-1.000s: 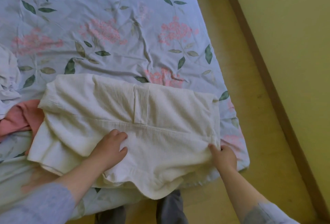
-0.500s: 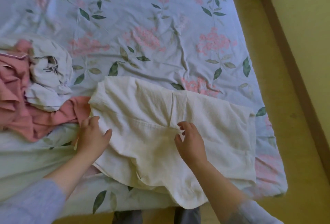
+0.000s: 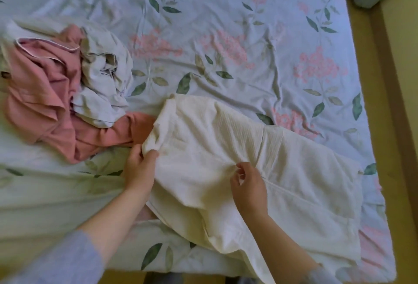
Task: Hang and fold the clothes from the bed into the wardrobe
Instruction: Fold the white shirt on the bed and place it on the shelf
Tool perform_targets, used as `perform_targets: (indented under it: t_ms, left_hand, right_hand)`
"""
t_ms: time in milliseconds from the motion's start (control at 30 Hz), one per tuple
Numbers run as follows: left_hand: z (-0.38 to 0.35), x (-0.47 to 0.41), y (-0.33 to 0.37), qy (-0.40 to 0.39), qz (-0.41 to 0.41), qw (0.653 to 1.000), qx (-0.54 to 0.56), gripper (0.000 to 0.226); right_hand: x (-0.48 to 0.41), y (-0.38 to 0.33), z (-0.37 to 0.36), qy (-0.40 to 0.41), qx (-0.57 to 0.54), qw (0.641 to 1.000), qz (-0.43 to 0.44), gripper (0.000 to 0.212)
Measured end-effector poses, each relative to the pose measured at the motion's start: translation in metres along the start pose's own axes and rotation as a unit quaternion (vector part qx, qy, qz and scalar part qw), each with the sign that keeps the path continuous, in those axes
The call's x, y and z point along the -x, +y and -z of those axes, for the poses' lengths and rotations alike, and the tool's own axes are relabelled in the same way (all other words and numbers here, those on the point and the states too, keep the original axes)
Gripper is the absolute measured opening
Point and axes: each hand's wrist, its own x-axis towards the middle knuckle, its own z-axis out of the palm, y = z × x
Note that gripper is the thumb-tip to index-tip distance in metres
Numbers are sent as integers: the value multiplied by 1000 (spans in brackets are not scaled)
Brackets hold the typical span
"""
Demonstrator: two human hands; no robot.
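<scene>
The left hand [image 3: 140, 168] pinches the left end of the cream garment [image 3: 305, 181], which lies lengthwise along the near edge of the bed [image 3: 56, 193], the right hand [image 3: 247, 186] pinches its middle (likely the fold line), and the free half stretches rightward.

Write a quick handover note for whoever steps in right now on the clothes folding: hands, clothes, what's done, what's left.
Left hand grips the left corner of the cream garment; right hand pinches its fabric near the middle.
It lies at the near edge of the bed, apparently partly folded; a pink garment and a pale crumpled garment are heaped to its left.
Done: early folds at most.
Left: finish folding, handle the heap, put everything away; wardrobe out of view.
</scene>
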Motion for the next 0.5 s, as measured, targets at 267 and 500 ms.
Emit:
perform_targets:
  t_ms: [267,500]
  left_hand:
    - [5,-14,-22,41,14,988,-148,33]
    - [1,-39,-10,40,-92,963,-249,35]
  right_hand:
    - [-43,-51,-25,-119,193,954,197,68]
    - [-84,-75,-71,-263,292,917,68,93]
